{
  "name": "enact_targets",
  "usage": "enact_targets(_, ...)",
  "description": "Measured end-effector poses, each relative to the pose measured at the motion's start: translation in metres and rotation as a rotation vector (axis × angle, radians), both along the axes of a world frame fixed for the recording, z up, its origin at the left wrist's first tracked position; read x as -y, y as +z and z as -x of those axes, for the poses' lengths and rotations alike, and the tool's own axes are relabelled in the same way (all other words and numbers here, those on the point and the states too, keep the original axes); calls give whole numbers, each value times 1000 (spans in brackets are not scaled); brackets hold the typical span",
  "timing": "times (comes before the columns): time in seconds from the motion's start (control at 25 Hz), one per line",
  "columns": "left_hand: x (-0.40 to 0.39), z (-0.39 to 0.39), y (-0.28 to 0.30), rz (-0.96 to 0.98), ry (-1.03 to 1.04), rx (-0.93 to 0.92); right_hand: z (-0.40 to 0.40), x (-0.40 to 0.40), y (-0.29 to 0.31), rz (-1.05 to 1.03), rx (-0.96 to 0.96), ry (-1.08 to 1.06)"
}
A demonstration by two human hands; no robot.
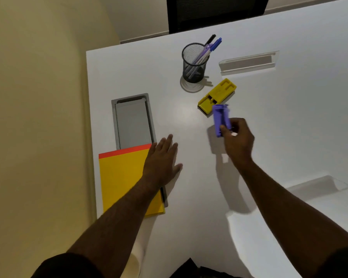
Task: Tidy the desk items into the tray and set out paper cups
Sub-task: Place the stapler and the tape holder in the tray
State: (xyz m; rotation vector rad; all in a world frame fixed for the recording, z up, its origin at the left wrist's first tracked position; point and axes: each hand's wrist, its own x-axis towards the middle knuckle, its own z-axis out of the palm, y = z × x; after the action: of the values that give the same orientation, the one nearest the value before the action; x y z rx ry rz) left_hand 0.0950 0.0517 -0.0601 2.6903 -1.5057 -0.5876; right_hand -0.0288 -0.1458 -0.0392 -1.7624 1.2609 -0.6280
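My right hand (238, 138) is closed around a purple stapler (221, 119), lifted just above the white desk (189, 197). Right behind it lies a yellow hole punch (217, 95), flat on the desk. My left hand (162, 159) rests flat with fingers spread, half on the desk and half on the right edge of a yellow paper pad (125, 181) with an orange top strip. A stack of pale paper cups (136, 259) shows at the desk's near edge, under my left forearm.
A black mesh pen holder (193, 66) with several pens stands at the back. A grey cable hatch (133, 121) is set into the desk at left. Clear acrylic holders lie at back right (249, 63) and at right (319, 185). A black chair (215, 13) is behind the desk.
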Motion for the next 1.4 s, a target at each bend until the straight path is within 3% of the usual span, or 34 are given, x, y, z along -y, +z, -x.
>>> enact_targets(0.12, -34, -13, 3, 194, 276, 88, -46, -30, 2, 32, -7, 298)
enact_targets(0.28, -103, -41, -4, 72, 470, 85, -97, -54, -4, 112, -76, 620)
enact_targets(0.4, -132, -55, -10, -41, 523, -6, -133, -69, -12, 197, -157, 805)
enact_targets(0.72, -141, -57, -18, -7, 525, -89, -198, -98, -20, 608, -358, 1239)
enact_targets(0.88, -142, -54, -24, 11, 530, -78, -217, -106, -21, 677, -368, 1323)
enact_targets(1.16, -142, -52, -36, 49, 543, -54, -211, -110, -35, 587, -402, 1346)
enact_targets(1.28, -142, -50, -39, 68, 565, -40, -192, -105, -34, 548, -351, 1271)
enact_targets(1.4, -140, -46, -40, 110, 588, -6, -162, -73, -27, 619, -291, 1009)
